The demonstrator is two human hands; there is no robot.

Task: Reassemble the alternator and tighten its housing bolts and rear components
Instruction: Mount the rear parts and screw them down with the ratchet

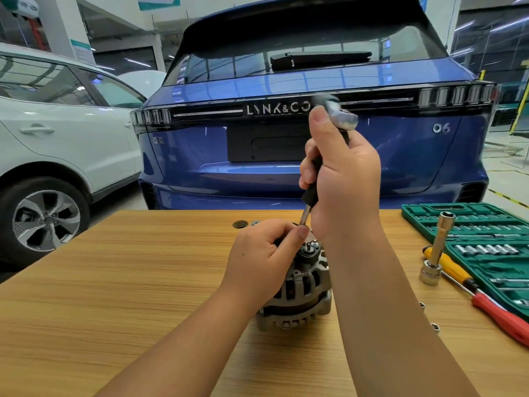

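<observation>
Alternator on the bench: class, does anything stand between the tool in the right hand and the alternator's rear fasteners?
Nothing visible does. The right hand holds the driver upright; its shaft comes down at the alternator top, where the left hand steadies it, hiding the tip.

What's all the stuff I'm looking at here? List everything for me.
alternator: one, grey metal, standing on the table under both hands
driver tool: one, black handle and metal shaft, upright over the alternator's top
table: one, light wood, across the foreground
socket set case: one, green, open at the table's right edge
long socket: one, silver, upright beside the case
screwdrivers: two, yellow-handled and red-handled, lying by the case
small round parts: a couple, dark and silver, behind the alternator
blue car: one, rear view, beyond the table
white car: one, at left
left hand: steadies the alternator's top
right hand: grips the driver tool's handle
</observation>
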